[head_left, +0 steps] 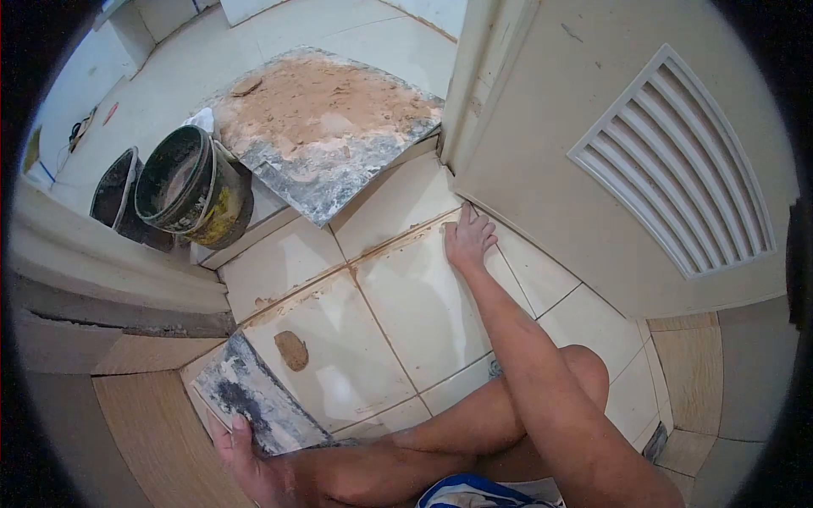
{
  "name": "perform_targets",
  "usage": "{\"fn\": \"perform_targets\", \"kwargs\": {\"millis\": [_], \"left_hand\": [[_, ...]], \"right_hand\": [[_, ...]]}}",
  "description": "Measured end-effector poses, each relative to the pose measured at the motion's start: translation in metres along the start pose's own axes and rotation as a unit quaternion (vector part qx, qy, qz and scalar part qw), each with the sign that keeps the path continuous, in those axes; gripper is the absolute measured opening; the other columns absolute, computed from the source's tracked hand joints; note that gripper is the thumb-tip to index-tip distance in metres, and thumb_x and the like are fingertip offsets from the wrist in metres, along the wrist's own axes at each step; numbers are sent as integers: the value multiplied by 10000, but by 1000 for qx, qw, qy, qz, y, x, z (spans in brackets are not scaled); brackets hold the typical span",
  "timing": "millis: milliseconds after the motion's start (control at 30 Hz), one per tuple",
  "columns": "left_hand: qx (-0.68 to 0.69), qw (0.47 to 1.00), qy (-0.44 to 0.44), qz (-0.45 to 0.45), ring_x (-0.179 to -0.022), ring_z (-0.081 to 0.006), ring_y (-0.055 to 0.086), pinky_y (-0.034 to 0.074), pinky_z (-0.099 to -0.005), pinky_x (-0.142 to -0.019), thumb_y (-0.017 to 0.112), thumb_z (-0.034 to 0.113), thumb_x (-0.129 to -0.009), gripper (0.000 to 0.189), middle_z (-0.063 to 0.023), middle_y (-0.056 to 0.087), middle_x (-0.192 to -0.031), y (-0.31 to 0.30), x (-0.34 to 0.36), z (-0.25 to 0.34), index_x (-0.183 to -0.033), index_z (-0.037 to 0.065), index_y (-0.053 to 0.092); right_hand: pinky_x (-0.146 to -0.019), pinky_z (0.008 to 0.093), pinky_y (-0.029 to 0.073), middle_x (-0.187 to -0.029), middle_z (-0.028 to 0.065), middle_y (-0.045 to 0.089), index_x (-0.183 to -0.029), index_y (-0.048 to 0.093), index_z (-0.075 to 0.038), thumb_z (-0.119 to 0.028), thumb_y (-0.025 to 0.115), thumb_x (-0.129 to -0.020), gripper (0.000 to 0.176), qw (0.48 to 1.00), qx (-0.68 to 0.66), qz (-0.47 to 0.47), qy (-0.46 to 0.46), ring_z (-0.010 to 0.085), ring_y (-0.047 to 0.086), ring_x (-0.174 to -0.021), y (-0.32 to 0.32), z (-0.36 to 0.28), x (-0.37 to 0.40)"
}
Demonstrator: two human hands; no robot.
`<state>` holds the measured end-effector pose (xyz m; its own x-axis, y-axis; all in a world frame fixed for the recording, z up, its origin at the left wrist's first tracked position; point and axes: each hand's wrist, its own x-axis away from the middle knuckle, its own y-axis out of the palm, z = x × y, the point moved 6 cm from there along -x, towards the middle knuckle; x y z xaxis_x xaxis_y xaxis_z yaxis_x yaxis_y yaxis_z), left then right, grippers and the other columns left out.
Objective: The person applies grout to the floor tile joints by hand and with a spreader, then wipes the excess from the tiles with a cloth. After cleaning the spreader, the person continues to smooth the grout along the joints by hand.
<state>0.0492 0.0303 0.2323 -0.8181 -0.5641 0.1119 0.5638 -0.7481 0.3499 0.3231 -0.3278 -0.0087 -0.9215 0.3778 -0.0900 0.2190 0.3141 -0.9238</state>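
Note:
My left hand [241, 453], at the lower left, grips the edge of a flat rectangular board [258, 398] smeared with grey, white and black, the thumb lying on top. Beside the board a lump of brown mortar [292, 350] sits on a cream floor tile [330, 313]. My right hand [471, 240] reaches forward to the joint near the door's bottom corner. Its fingertips touch the floor there, slightly apart, and I see nothing held in them. Brown grout [398, 245] streaks the joint running across the tiles.
Beyond the step lies a large stained slab [339, 182] heaped with brown powder [330, 97]. Two dirty black buckets [233, 207] stand to its left. A beige door [542, 161] with a louvred vent [677, 169] stands at the right. My bent legs [440, 427] are close in front.

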Motion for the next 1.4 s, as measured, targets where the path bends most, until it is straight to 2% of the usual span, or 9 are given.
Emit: {"fn": "perform_targets", "kwargs": {"millis": [100, 167, 300, 500, 567, 767, 967, 1200, 1400], "left_hand": [[-4, 1000, -5, 1, -1188, -279, 556, 452, -399, -1019, 569, 140, -916, 596, -178, 526, -1338, 3, 0, 0, -1433, -45, 337], [-9, 1000, -10, 3, -1188, -280, 554, 450, -399, -1022, 575, 139, -912, 605, -177, 526, -1337, 3, 1, 0, -1436, -46, 335], [-28, 1000, 4, -3, -1189, -284, 549, 439, -403, -1031, 590, 136, -901, 634, -172, 524, -1339, -22, -7, -9, -1446, -45, 324], [-81, 997, 1, -3, -1185, -284, 551, 438, -405, -1030, 600, 139, -897, 631, -171, 527, -1335, -46, -13, -9, -1439, -46, 335], [-79, 997, 24, 0, -1180, -282, 557, 447, -404, -1020, 597, 146, -901, 608, -174, 533, -1328, -45, -11, -8, -1424, -48, 353], [-11, 1000, -2, -3, -1176, -279, 562, 452, -403, -1015, 591, 150, -907, 587, -176, 538, -1322, -7, 1, 0, -1411, -49, 367], [11, 1000, -17, -5, -1172, -277, 566, 456, -402, -1010, 586, 154, -912, 566, -179, 543, -1315, -1, 4, 6, -1398, -49, 380], [11, 1000, -9, -21, -1169, -274, 572, 463, -400, -1005, 558, 152, -930, 525, -188, 550, -1305, -2, 4, 6, -1385, -48, 391], [23, 1000, -11, 3, -1175, -283, 569, 459, -400, -1013, 553, 138, -929, 543, -199, 542, -1317, -3, 4, 2, -1403, -55, 371]], "right_hand": [[-931, 538, 285, -1149, 220, 432, -1428, 395, -54, -362, 499, -859, 656, 995, 40, 46, -73, 375, 381, -1067, 0, -10, 8], [-916, 535, 288, -1150, 214, 436, -1393, 412, -10, -349, 500, -861, 637, 991, 28, -15, -126, 365, 379, -1070, 6, -17, 13], [-913, 518, 287, -1179, 189, 434, -1345, 486, -60, -340, 519, -862, 560, 993, 5, -17, -113, 359, 368, -1073, -6, -18, 17], [-807, 505, 437, -991, 208, 558, -1300, 531, -113, -265, 546, -861, 465, 990, -81, 90, -71, 371, 564, -931, -19, -2, -2], [-718, 504, 495, -866, 205, 629, -1333, 509, -105, -291, 540, -873, 497, 995, -60, 57, -58, 375, 645, -788, -17, -1, -4], [-664, 495, 507, -798, 202, 647, -1434, 436, -145, -313, 487, -905, 557, 984, 51, -99, -138, 357, 644, -673, -19, -16, 17], [-605, 492, 507, -718, 156, 625, -1463, 390, -172, -328, 439, -927, 560, 972, 145, -62, -173, 326, 640, -608, -8, -9, 15], [-725, 527, 498, -820, 219, 669, -1447, 425, -136, -336, 429, -920, 564, 987, 58, -137, -57, 354, 671, -750, -21, -8, 5], [-803, 526, 496, -839, 238, 683, -1432, 425, -105, -374, 424, -915, 582, 994, -24, -54, -88, 403, 666, -843, -20, 0, -14]]}}
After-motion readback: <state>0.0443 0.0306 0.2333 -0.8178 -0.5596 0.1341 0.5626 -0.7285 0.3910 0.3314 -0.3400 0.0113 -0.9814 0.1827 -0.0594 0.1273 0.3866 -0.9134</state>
